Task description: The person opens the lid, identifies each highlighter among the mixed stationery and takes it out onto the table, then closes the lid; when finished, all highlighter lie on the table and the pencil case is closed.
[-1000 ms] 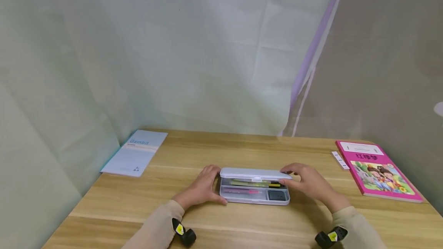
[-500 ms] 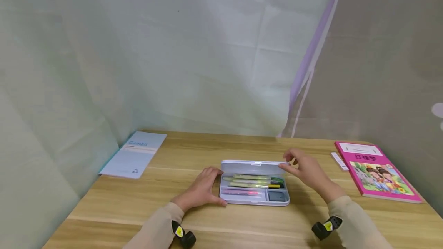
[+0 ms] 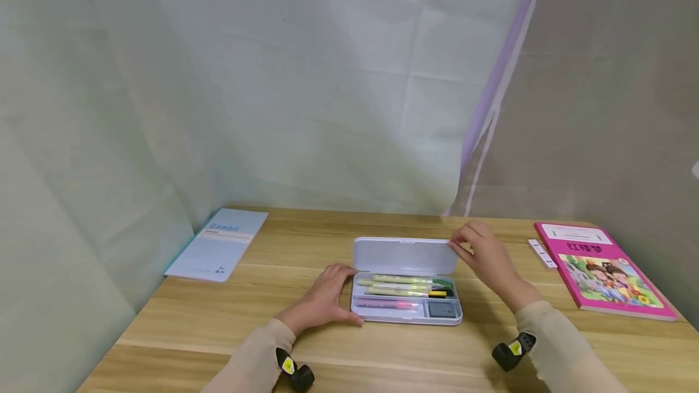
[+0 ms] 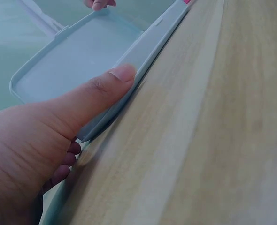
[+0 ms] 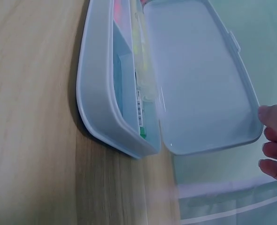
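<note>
A white pencil case (image 3: 406,319) lies on the table with its lid (image 3: 404,255) raised upright at the back. Inside are several yellow-green pens (image 3: 401,287), a pink pen (image 3: 384,304) and a dark eraser-like block (image 3: 441,309) in its own compartment. My left hand (image 3: 322,299) holds the case's left end, thumb (image 4: 101,96) along the front wall and the other fingers round the end. At the lid's upper right corner, my right hand (image 3: 486,259) pinches the edge between thumb and fingers, as the right wrist view shows.
A pale blue notebook (image 3: 218,247) lies at the table's left edge. To the right are a pink picture-cover book (image 3: 606,272) and a small white strip (image 3: 542,254) beside it. Cloth curtains (image 3: 338,90) hang behind the table (image 3: 306,229).
The lid has swung up and back from nearly closed, uncovering the pens. My right hand rose with its corner, while my left hand stayed at the case's left end.
</note>
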`<state>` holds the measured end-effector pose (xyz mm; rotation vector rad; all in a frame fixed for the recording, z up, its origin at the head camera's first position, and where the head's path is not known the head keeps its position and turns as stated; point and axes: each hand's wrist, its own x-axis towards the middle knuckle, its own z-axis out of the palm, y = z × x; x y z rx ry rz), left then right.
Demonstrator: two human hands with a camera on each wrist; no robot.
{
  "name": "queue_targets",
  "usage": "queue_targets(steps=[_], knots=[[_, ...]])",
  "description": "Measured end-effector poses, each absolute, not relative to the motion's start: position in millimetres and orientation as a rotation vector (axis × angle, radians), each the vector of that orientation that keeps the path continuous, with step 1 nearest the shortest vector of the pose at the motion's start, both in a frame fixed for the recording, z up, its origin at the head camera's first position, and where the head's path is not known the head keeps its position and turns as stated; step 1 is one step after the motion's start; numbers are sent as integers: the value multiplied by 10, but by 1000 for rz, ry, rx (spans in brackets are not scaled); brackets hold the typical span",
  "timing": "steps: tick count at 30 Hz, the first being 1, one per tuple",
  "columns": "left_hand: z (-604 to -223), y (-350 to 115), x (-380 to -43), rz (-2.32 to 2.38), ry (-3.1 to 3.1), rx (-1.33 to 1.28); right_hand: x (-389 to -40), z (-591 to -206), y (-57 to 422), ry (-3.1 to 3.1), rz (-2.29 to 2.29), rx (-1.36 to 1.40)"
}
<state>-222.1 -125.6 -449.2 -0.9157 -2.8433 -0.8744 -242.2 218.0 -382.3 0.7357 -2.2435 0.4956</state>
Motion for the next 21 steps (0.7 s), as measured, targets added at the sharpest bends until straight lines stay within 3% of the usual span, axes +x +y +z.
queue_targets(steps=[21], knots=[[-4457,-1241,-2194,-875,-2861,-906,-2496,-3887,2246,-2396,509,677]])
